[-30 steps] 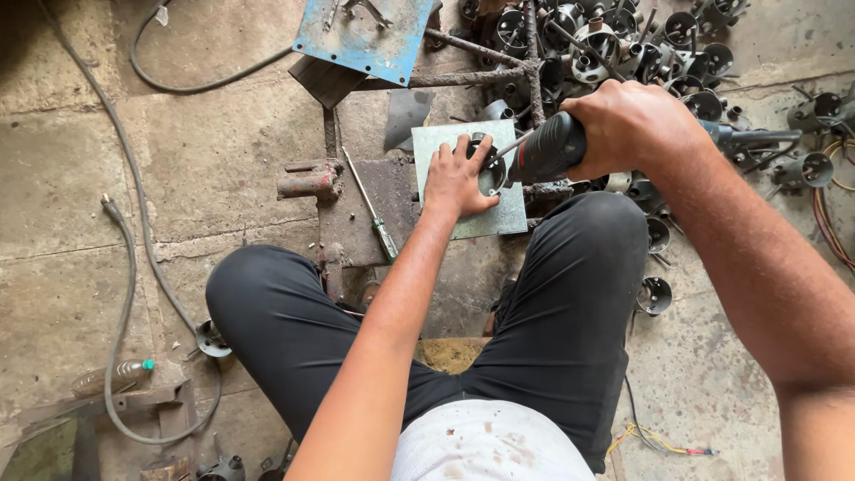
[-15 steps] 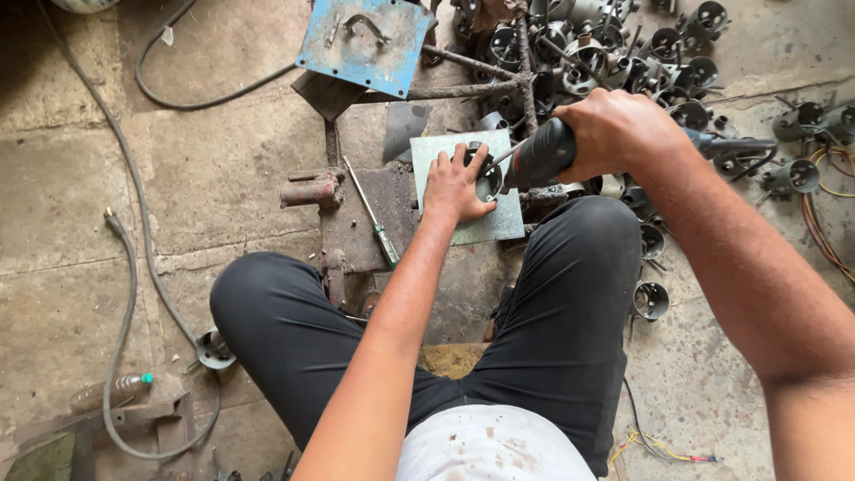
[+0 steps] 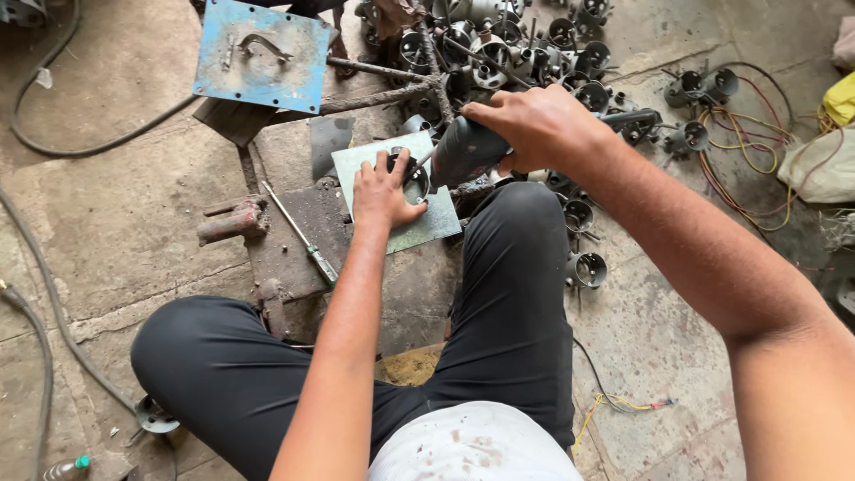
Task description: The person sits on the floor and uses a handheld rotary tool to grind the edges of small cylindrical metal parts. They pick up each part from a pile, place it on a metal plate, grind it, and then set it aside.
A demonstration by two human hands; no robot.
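Note:
My right hand grips a dark power drill whose bit points down-left into a small round metal housing. The housing sits on a pale green-grey metal plate on the floor. My left hand presses down on the housing and plate, fingers spread around the housing's left side. I sit on the ground with my black-trousered knees on either side of the plate.
A screwdriver lies left of the plate beside a rusty hammer-like block. A blue metal plate is at the top. Several round metal housings are heaped behind, more at right. Cables run along the left; coloured wires lie at right.
The view has shifted slightly, so the plate and hands sit lower in the frame. Both hands keep the same hold on the drill and the housing.

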